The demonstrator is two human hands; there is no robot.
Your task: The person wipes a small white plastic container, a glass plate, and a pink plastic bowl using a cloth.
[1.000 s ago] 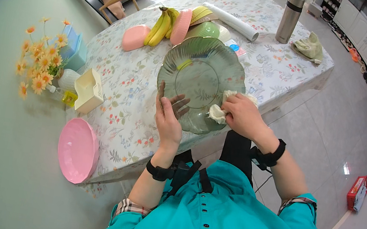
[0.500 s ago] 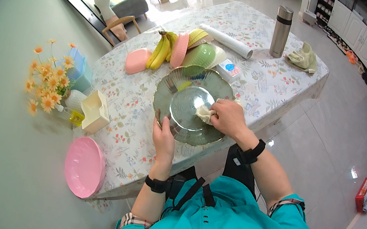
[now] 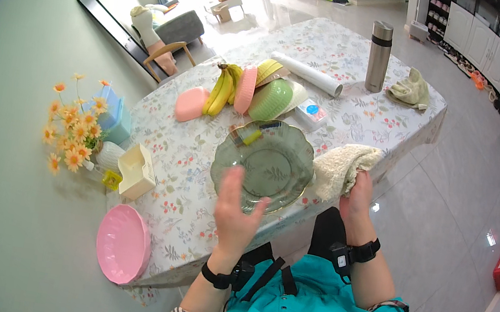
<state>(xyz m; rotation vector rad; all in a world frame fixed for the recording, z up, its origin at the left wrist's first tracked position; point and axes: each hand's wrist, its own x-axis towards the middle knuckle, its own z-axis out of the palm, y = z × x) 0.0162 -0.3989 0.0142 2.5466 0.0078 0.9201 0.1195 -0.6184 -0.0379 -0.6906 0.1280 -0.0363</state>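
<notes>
Main risk: a slide or tip of the glass bowl point(image 3: 273, 173) off the near side of the desk point(image 3: 194, 173). Apparently resting on the flowered cover, near rim close to the desk edge, so little margin there. Likely cause: a bump from the left hand point(image 3: 234, 216), right in front of the bowl's near-left rim and blurred at the fingers. Contact with the rim: cannot tell. No clear grip on the glass from either side, so nothing obvious to check a slide.

Second risk: a snag of the towel point(image 3: 344, 168) on the scalloped rim. Hanging just right of the bowl, loose folds close to the glass; touching or apart, hard to say. Could drag the bowl sideways with a careless tug.

Third: a shove into the green bowl point(image 3: 271, 99) or small box point(image 3: 311, 115), both just behind the glass bowl. Could mean a chip.

Pose, left: forearm up from below the bowl, fingers spread and pointing toward it, thumb apart on the right. Nothing held.

Pose, right: right hand point(image 3: 356, 200) well right of the bowl, fingers curled round the towel's gathered end, pinching cloth only; fingertips mostly hidden in the folds.
</notes>
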